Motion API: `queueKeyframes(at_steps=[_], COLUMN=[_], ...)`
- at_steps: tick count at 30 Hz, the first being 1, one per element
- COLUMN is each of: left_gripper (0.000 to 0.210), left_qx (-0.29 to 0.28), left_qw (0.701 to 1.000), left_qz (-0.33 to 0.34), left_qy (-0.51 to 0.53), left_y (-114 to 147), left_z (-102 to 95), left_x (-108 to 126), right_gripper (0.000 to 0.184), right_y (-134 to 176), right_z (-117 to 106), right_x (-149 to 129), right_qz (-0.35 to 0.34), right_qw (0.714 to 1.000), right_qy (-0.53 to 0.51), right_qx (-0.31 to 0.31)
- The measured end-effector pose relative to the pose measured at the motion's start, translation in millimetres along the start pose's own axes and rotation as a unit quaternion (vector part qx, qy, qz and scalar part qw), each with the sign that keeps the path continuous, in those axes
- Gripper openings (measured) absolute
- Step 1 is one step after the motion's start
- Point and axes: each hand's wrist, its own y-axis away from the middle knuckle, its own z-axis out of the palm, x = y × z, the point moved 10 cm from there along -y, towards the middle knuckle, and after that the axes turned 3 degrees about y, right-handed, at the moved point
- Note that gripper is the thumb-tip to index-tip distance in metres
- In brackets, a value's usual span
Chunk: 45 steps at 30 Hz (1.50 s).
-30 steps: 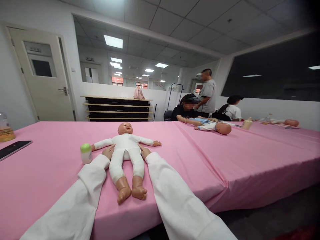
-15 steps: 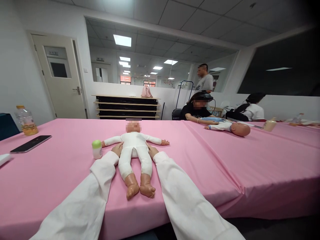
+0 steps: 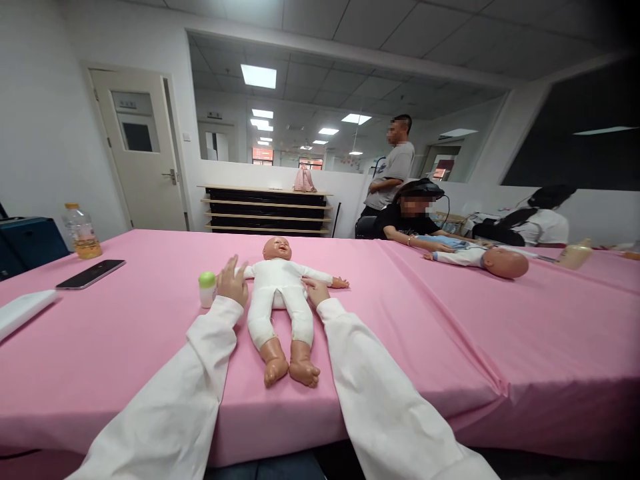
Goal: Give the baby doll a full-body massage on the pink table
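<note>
A baby doll [image 3: 280,283] with a white cloth body lies face up on the pink tablecloth [image 3: 400,333], its feet toward me. My left hand [image 3: 233,283] is raised beside the doll's arm on the left, fingers spread, holding nothing; it hides part of that arm. Close to its left stands a small white bottle [image 3: 207,291] with a green cap. My right hand [image 3: 316,291] rests at the doll's side below the other arm, fingers extended and apart, touching the body without gripping it.
On the left are a phone [image 3: 93,274], a drink bottle [image 3: 82,232] and a white object [image 3: 25,313]. Across the table a seated person [image 3: 407,217] handles another doll [image 3: 500,261] near a cream bottle [image 3: 575,254]. Another person [image 3: 395,160] stands behind.
My left hand has lifted off the doll's side and moved up with fingers spread. My right hand has shifted slightly upward along the body. The view has turned a little left.
</note>
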Motion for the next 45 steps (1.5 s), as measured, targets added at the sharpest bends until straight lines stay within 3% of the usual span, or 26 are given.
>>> queueKeyframes(at_steps=[3,6,9,13,16,20,22,24,26,28,32,34,37,38,40,43,45], left_gripper=[0.062,0.078,0.084,0.065,0.056,0.041,0.035,0.032,0.029,0.029,0.032,0.030,0.028,0.029,0.032,0.042,0.048], left_qx=[0.182,0.266,0.233,0.116,0.082,0.072,0.052,-0.011,-0.079,-0.102,-0.005,0.034,0.067,0.078,0.102,0.124,0.132], left_qw=[0.975,0.921,0.880,0.868,0.908,0.989,0.999,0.997,0.988,0.982,0.988,0.980,0.956,0.955,0.969,0.991,0.981], left_qz=[-0.103,-0.277,-0.413,-0.483,-0.412,-0.126,-0.010,0.071,0.127,0.149,0.151,0.196,0.284,0.286,0.220,0.018,-0.134], left_qy=[-0.071,-0.067,-0.036,0.005,0.011,-0.015,-0.010,0.014,0.046,0.061,0.025,0.008,-0.012,-0.021,-0.036,-0.045,-0.049], left_y=[10.0,32.5,49.7,54.4,38.4,7.3,6.8,12.0,19.7,24.4,25.7,30.9,41.0,40.6,31.0,13.6,12.9], left_z=[-60.7,-77.9,-58.4,-28.1,-24.4,-23.4,-15.0,1.7,17.4,22.7,4.9,-1.5,-4.9,-6.2,-11.0,-19.1,-23.4], left_x=[-6.5,-35.0,-68.8,-100.4,-90.5,-11.4,29.1,59.0,78.0,84.5,81.0,89.7,107.9,108.2,93.4,41.0,-0.4], right_gripper=[0.021,0.027,0.027,0.034,0.040,0.047,0.050,0.054,0.058,0.063,0.071,0.071,0.069,0.068,0.066,0.065,0.065], right_y=[-3.1,9.0,29.6,42.2,43.6,51.5,56.6,60.3,62.9,64.6,67.2,68.4,70.2,70.8,72.1,74.2,74.8], right_z=[11.0,48.9,81.0,90.0,90.1,98.2,102.6,106.9,109.5,110.2,111.5,112.4,113.2,113.0,112.2,111.2,110.6], right_x=[-11.9,-25.4,-32.2,-23.3,-20.2,-13.4,-11.9,-16.5,-22.1,-26.1,-30.2,-32.2,-33.0,-31.7,-28.4,-25.2,-26.0], right_qz=[0.030,0.107,0.179,0.216,0.209,0.242,0.253,0.240,0.221,0.208,0.204,0.209,0.235,0.247,0.270,0.293,0.294], right_qw=[0.995,0.942,0.880,0.860,0.858,0.856,0.856,0.855,0.857,0.859,0.865,0.860,0.828,0.817,0.800,0.790,0.787], right_qy=[-0.093,-0.304,-0.411,-0.431,-0.435,-0.428,-0.427,-0.434,-0.437,-0.435,-0.415,-0.422,-0.478,-0.495,-0.516,-0.522,-0.524], right_qx=[-0.005,-0.093,-0.160,-0.170,-0.175,-0.160,-0.146,-0.150,-0.162,-0.173,-0.194,-0.196,-0.175,-0.164,-0.144,-0.133,-0.135])
